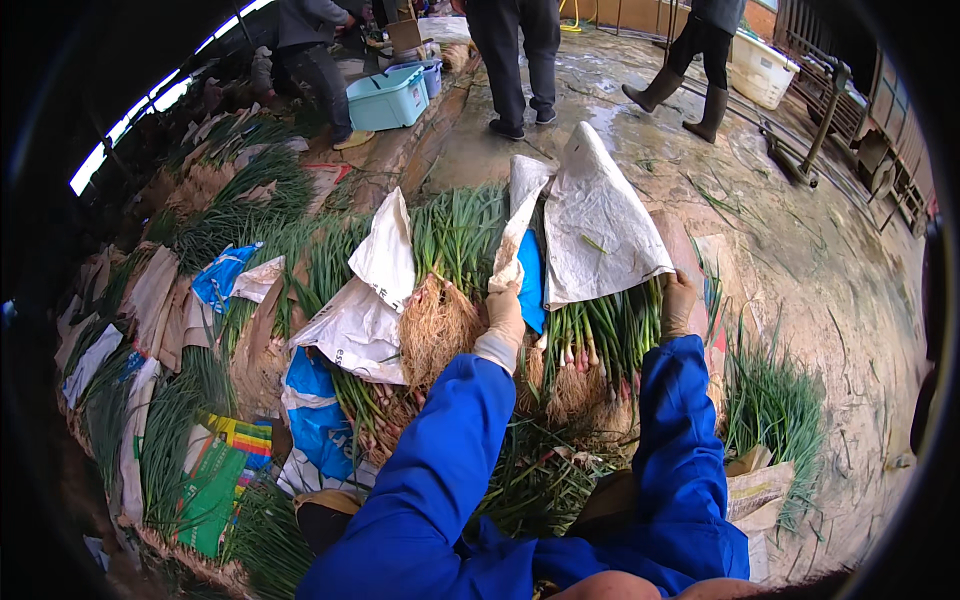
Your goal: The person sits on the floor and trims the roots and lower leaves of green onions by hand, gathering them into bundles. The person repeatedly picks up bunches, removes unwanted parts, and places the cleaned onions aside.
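My right hand [679, 301], in a pale glove, pinches the corner of a white woven plastic sack [600, 217], which is spread over green onions [581, 352] with rooty white bulbs. A narrow fold of white sack material [517, 225] is gripped in my left hand [505, 319], also gloved. Between the two white pieces shows a blue strip of sacking [531, 281]; whether they are one sack I cannot tell. Left of my left hand, a bundle of green onions [442, 322] has its tangled roots towards me. Another white sack [360, 330] partly wraps the onions beside it.
More onion bundles and sacks, including a green printed sack [214, 487], cover the ground at left. Cut leaves [772, 412] lie at right on wet concrete [825, 300]. Several people stand ahead, near a light-blue plastic tub [388, 99], a white tub [761, 71] and a metal cart [814, 127].
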### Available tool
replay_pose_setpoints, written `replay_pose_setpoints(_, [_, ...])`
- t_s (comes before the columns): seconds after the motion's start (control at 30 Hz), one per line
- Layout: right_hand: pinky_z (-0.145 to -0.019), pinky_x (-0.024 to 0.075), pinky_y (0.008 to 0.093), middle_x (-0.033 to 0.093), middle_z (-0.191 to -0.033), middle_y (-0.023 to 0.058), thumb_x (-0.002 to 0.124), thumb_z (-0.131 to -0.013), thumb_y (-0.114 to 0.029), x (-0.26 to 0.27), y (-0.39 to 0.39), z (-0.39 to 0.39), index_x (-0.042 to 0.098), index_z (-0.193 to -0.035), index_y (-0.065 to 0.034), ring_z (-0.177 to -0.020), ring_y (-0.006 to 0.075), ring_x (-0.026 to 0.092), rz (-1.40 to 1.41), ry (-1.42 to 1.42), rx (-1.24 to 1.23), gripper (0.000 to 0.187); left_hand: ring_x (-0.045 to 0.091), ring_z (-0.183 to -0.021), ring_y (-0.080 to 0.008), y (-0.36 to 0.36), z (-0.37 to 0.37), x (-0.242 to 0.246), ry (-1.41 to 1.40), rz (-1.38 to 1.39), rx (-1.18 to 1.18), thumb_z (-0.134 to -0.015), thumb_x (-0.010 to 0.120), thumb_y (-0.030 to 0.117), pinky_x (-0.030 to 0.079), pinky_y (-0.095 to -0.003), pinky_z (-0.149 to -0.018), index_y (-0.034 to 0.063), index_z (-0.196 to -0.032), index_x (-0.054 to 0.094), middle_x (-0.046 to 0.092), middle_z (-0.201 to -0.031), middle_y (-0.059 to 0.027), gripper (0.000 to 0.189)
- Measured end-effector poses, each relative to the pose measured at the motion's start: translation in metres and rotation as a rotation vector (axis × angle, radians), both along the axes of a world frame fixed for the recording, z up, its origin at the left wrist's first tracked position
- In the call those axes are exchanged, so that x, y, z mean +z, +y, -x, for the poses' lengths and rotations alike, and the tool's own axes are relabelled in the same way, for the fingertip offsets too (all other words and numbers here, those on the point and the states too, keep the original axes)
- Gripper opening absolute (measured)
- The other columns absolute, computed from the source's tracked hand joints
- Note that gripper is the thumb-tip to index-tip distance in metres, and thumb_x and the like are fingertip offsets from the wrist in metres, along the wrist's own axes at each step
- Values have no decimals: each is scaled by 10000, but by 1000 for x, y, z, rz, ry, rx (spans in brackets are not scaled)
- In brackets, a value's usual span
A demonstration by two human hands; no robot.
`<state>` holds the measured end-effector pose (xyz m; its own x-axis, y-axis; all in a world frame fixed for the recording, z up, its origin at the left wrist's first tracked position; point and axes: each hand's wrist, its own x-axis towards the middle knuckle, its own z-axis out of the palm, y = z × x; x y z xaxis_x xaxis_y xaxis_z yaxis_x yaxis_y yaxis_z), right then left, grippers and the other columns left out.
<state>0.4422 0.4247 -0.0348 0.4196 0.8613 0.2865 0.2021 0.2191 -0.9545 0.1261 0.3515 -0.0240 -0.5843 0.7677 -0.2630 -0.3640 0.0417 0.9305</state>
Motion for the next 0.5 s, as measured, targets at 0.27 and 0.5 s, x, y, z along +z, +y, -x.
replay_pose_setpoints(0.27, [-582, 489, 285, 591, -741, 25, 581, -844, -101, 61, -18, 24, 617, -817, -31, -637, 164, 574, -51, 765, -14, 84, 599, -839, -181, -32, 42, 82, 67, -297, 13, -840, 696, 147, 459, -305, -747, -59, -1058, 626, 662, -1021, -88, 308])
replay_pose_setpoints(0.5, [-709, 492, 265, 685, -929, 88, 476, -906, -77, 94, 14, 90, 640, -1023, 5, -819, 169, 625, -222, 861, 94, 218, 595, -1013, -186, -90, 137, 162, -164, -590, 141, -871, 621, 48, 465, -300, -897, -23, -1219, 546, 601, -1197, -104, 363])
